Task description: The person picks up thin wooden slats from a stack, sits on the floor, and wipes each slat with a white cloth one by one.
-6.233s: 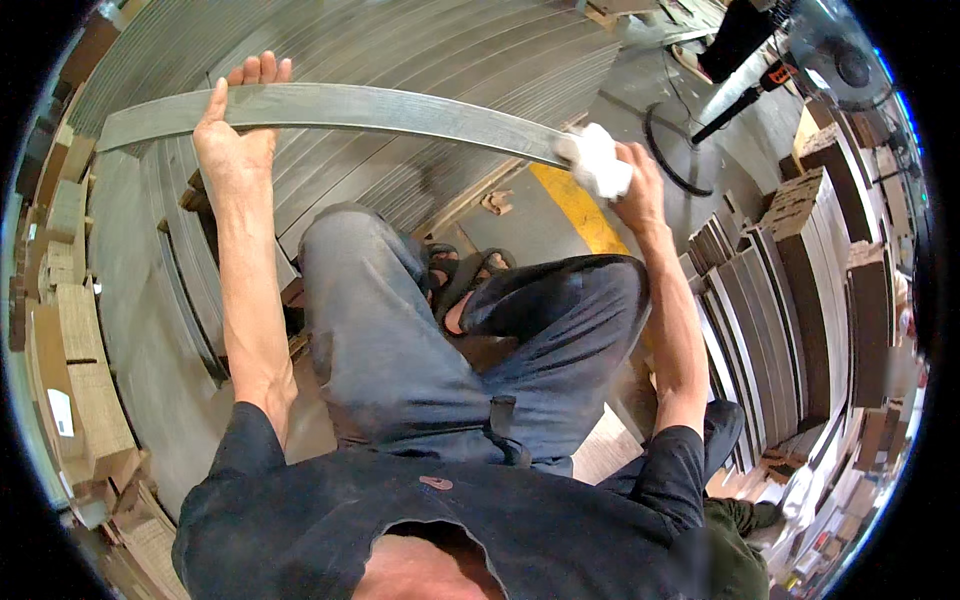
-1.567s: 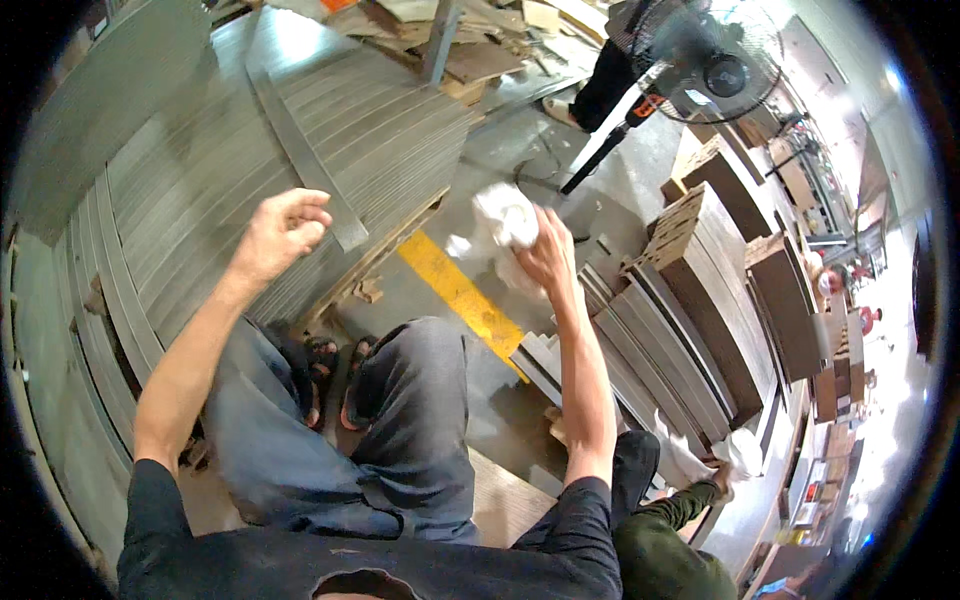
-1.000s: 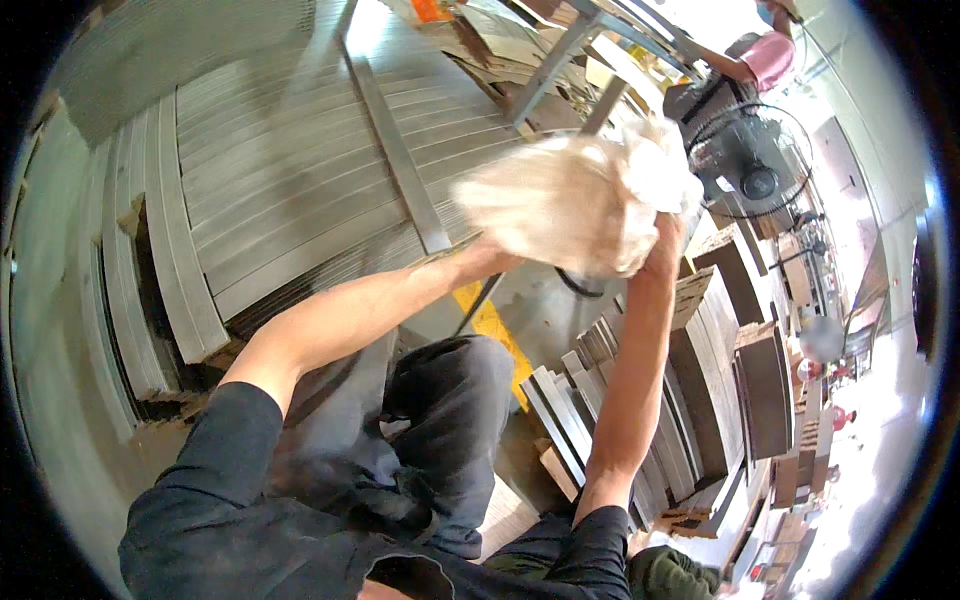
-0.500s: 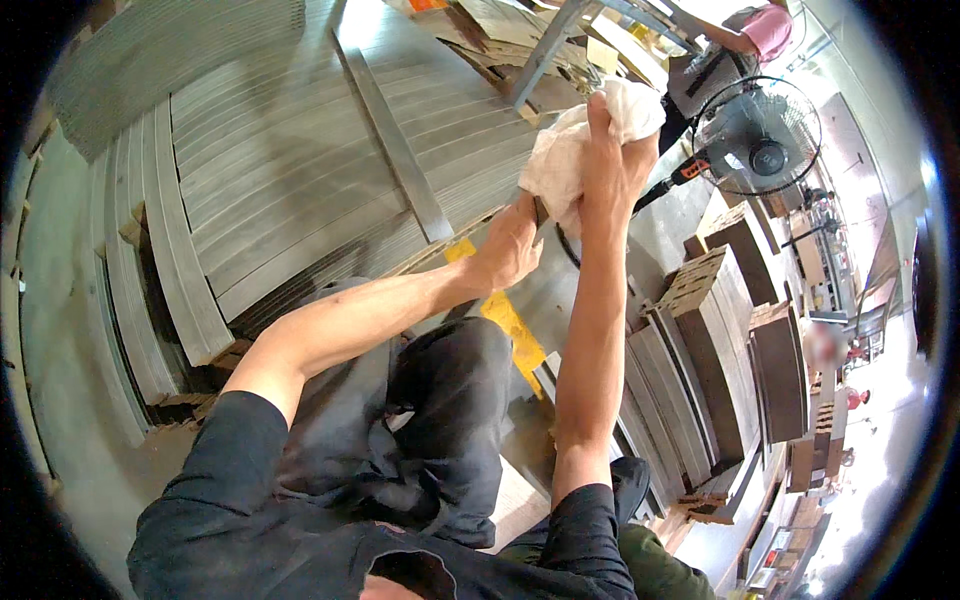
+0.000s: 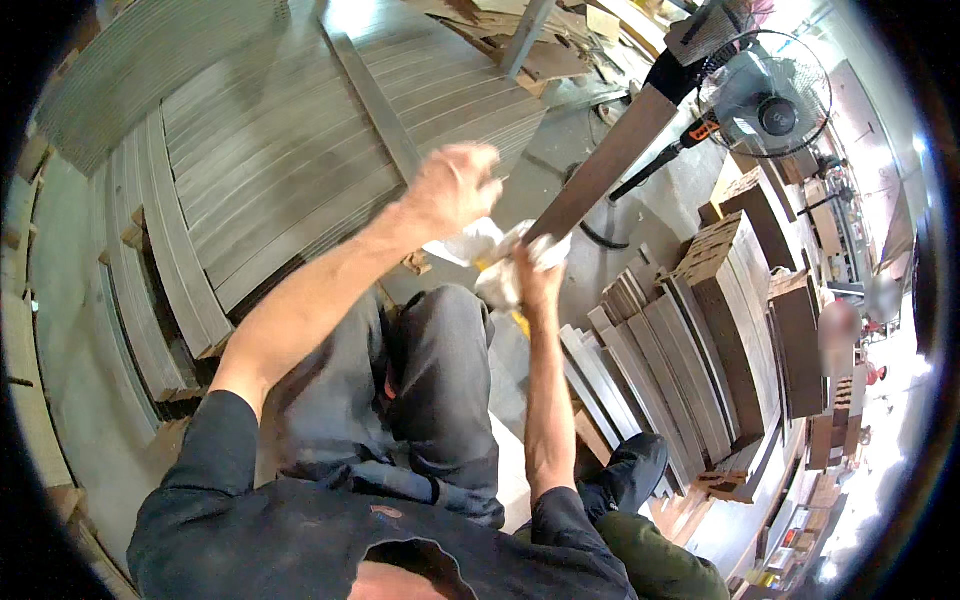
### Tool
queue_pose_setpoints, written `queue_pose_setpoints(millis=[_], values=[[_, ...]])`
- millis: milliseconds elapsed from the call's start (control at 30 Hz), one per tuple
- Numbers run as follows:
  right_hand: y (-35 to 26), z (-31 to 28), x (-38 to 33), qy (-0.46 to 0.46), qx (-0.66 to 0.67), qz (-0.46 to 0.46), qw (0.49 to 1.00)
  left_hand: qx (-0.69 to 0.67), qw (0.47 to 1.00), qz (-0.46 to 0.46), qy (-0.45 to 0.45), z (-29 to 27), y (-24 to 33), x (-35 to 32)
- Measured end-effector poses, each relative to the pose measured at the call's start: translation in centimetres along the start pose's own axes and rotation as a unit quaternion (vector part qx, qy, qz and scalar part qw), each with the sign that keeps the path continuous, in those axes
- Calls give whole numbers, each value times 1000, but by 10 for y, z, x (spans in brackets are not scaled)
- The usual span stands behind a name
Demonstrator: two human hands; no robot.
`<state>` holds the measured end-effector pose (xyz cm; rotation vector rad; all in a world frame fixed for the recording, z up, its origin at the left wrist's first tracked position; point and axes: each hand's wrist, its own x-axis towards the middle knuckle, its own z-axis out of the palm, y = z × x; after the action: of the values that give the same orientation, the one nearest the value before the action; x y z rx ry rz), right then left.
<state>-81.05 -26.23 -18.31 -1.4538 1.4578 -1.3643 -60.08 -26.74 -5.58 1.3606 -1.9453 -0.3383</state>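
Note:
My right hand [image 5: 538, 278] is closed round a crumpled white cloth [image 5: 497, 290], which is wrapped against the lower end of a long, narrow brown-grey board [image 5: 608, 165]. The board slants up and away to the right. A loose flap of the cloth hangs out to the left. My left hand [image 5: 455, 188] is apart from cloth and board, raised near the edge of the wide stack of grey planks [image 5: 290, 160]. Motion smears its fingers, so their grip is unclear.
A single plank [image 5: 370, 100] lies across the wide stack. A black standing fan [image 5: 765, 95] is at the upper right, with a person's dark clothing [image 5: 700, 40] beside it. More boards [image 5: 660, 370] are piled to the right. Cardboard scraps [image 5: 545, 50] lie at the back.
My right hand has drawn the cloth down toward me, and the long board now shows beyond it. My left hand has come off and moved up and left.

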Motion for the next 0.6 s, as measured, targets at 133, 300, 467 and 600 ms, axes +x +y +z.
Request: queue_pose_setpoints(millis=[133,300,467,600], values=[[48,-6,-39,-5,-30,-54,998,20,945,252,206,-52,30,7],[-38,21,-5,-88,1,-105,991,289,814,477,159,-138,81,12],[-154,47,-7,-53,-181,-366,911,551,790,227,-144,-209,84,-21],[-167,39,-22,-60,-303,-479,822,421,849,47,-316,-258,35,-70]])
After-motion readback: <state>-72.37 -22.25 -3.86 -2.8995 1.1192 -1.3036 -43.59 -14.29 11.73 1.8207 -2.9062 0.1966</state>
